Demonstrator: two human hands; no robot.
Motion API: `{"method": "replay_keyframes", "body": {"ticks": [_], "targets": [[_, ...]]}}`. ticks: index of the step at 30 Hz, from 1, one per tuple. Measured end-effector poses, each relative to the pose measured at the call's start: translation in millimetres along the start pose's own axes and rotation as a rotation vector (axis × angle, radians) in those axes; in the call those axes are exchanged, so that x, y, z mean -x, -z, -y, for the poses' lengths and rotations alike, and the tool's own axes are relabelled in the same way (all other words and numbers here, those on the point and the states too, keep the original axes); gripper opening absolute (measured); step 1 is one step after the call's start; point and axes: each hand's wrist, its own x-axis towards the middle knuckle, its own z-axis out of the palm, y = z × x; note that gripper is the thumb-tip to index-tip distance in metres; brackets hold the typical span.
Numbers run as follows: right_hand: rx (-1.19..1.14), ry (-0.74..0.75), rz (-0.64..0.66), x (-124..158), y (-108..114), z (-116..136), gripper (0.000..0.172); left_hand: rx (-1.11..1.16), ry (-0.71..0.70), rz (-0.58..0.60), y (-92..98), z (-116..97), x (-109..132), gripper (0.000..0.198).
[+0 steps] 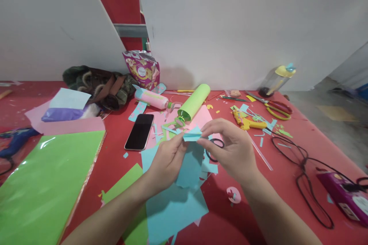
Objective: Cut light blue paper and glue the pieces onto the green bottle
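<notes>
Between my two hands is a small folded piece of light blue paper [192, 135], held above the table. My left hand [169, 159] pinches its left end. My right hand [232, 149] grips its right end between thumb and fingertips. Beneath them lie larger light blue paper sheets [175, 210] and a green sheet [133, 222]. The black handle loops of a pair of scissors [214, 155] show beside my right hand; the rest is hidden. Just beyond my hands, a green paper-wrapped cylinder [194, 102] rests on pink paper [208, 114].
A phone [139, 132] and a pink paper-wrapped bottle [152, 98] lie left of centre. On the right are a yellow glue gun [248, 120], red-and-yellow-handled scissors [277, 110], a black cable [304, 160] and a purple power strip [343, 197]. A white board [244, 30] stands behind.
</notes>
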Motion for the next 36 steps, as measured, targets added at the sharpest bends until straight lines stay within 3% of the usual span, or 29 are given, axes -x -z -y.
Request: {"method": "replay_keyframes", "body": {"ticks": [9, 26, 36], "targets": [[0.177, 0.063, -0.058, 0.3, -4.1, 0.5, 0.007, 0.057, 0.042, -0.016, -1.3, 3.0, 3.2, 0.031], [-0.014, -0.166, -0.096, 0.7, -8.4, 1.1, 0.005, -0.047, -0.015, -0.048, -4.1, 3.1, 5.2, 0.038], [-0.103, -0.237, -0.084, 0.3, -6.0, 3.8, 0.011, -0.153, -0.106, -0.065, -2.2, 0.5, 4.4, 0.029]]}}
